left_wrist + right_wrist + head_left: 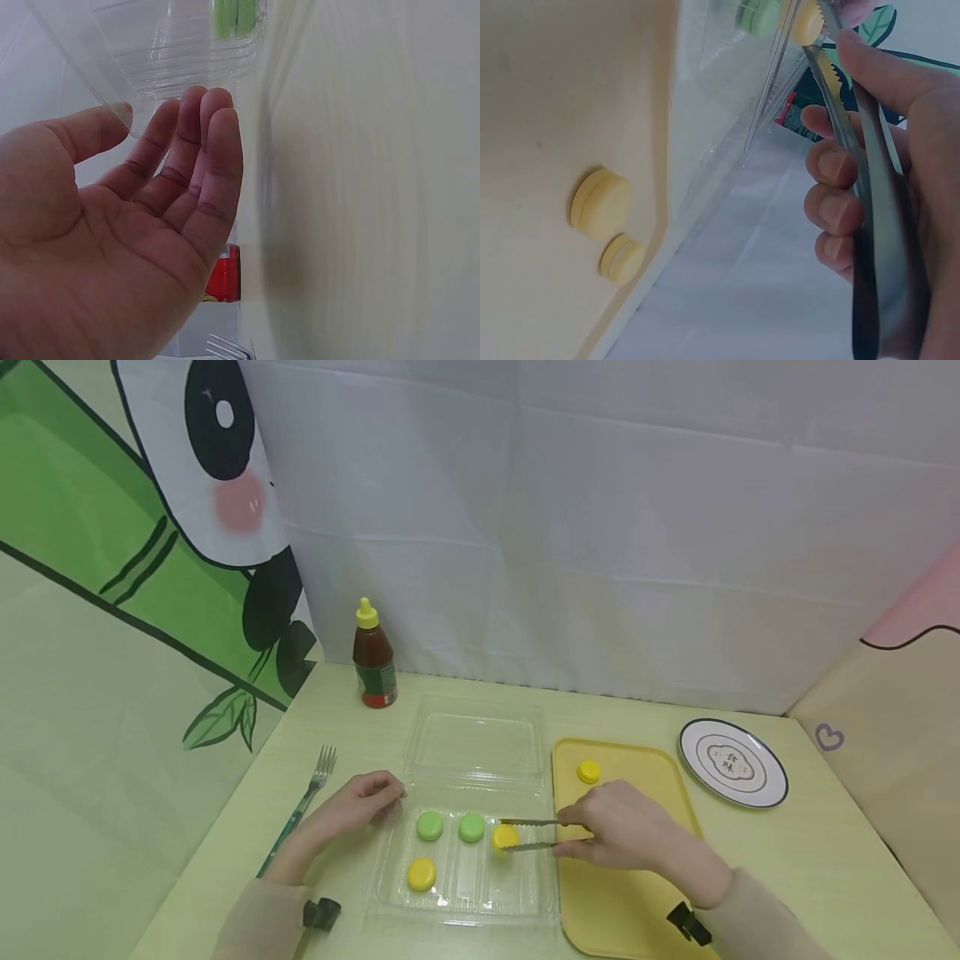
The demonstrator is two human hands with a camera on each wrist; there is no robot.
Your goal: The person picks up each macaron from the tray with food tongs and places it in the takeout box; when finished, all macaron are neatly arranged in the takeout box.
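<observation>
My right hand (626,831) grips metal tongs (889,217). Between their toothed tips is a yellow macaron (505,837), over the right compartment of a clear plastic container (461,910). Inside the container, a green macaron (430,825) and a yellow macaron (422,874) lie in the left compartment, and another green macaron (471,827) is in the middle one. My left hand (365,803) is at the container's left edge, near the hinge. In the left wrist view its thumb meets the clear rim, with the fingers loosely bent and apart from the thumb.
Right of the container lies a yellow tray (600,902); the right wrist view shows two yellow macarons (601,204) on it. A white plate (733,763) sits at the far right. The container's open lid (476,739), a sauce bottle (374,660) and a fork (309,793) are also around.
</observation>
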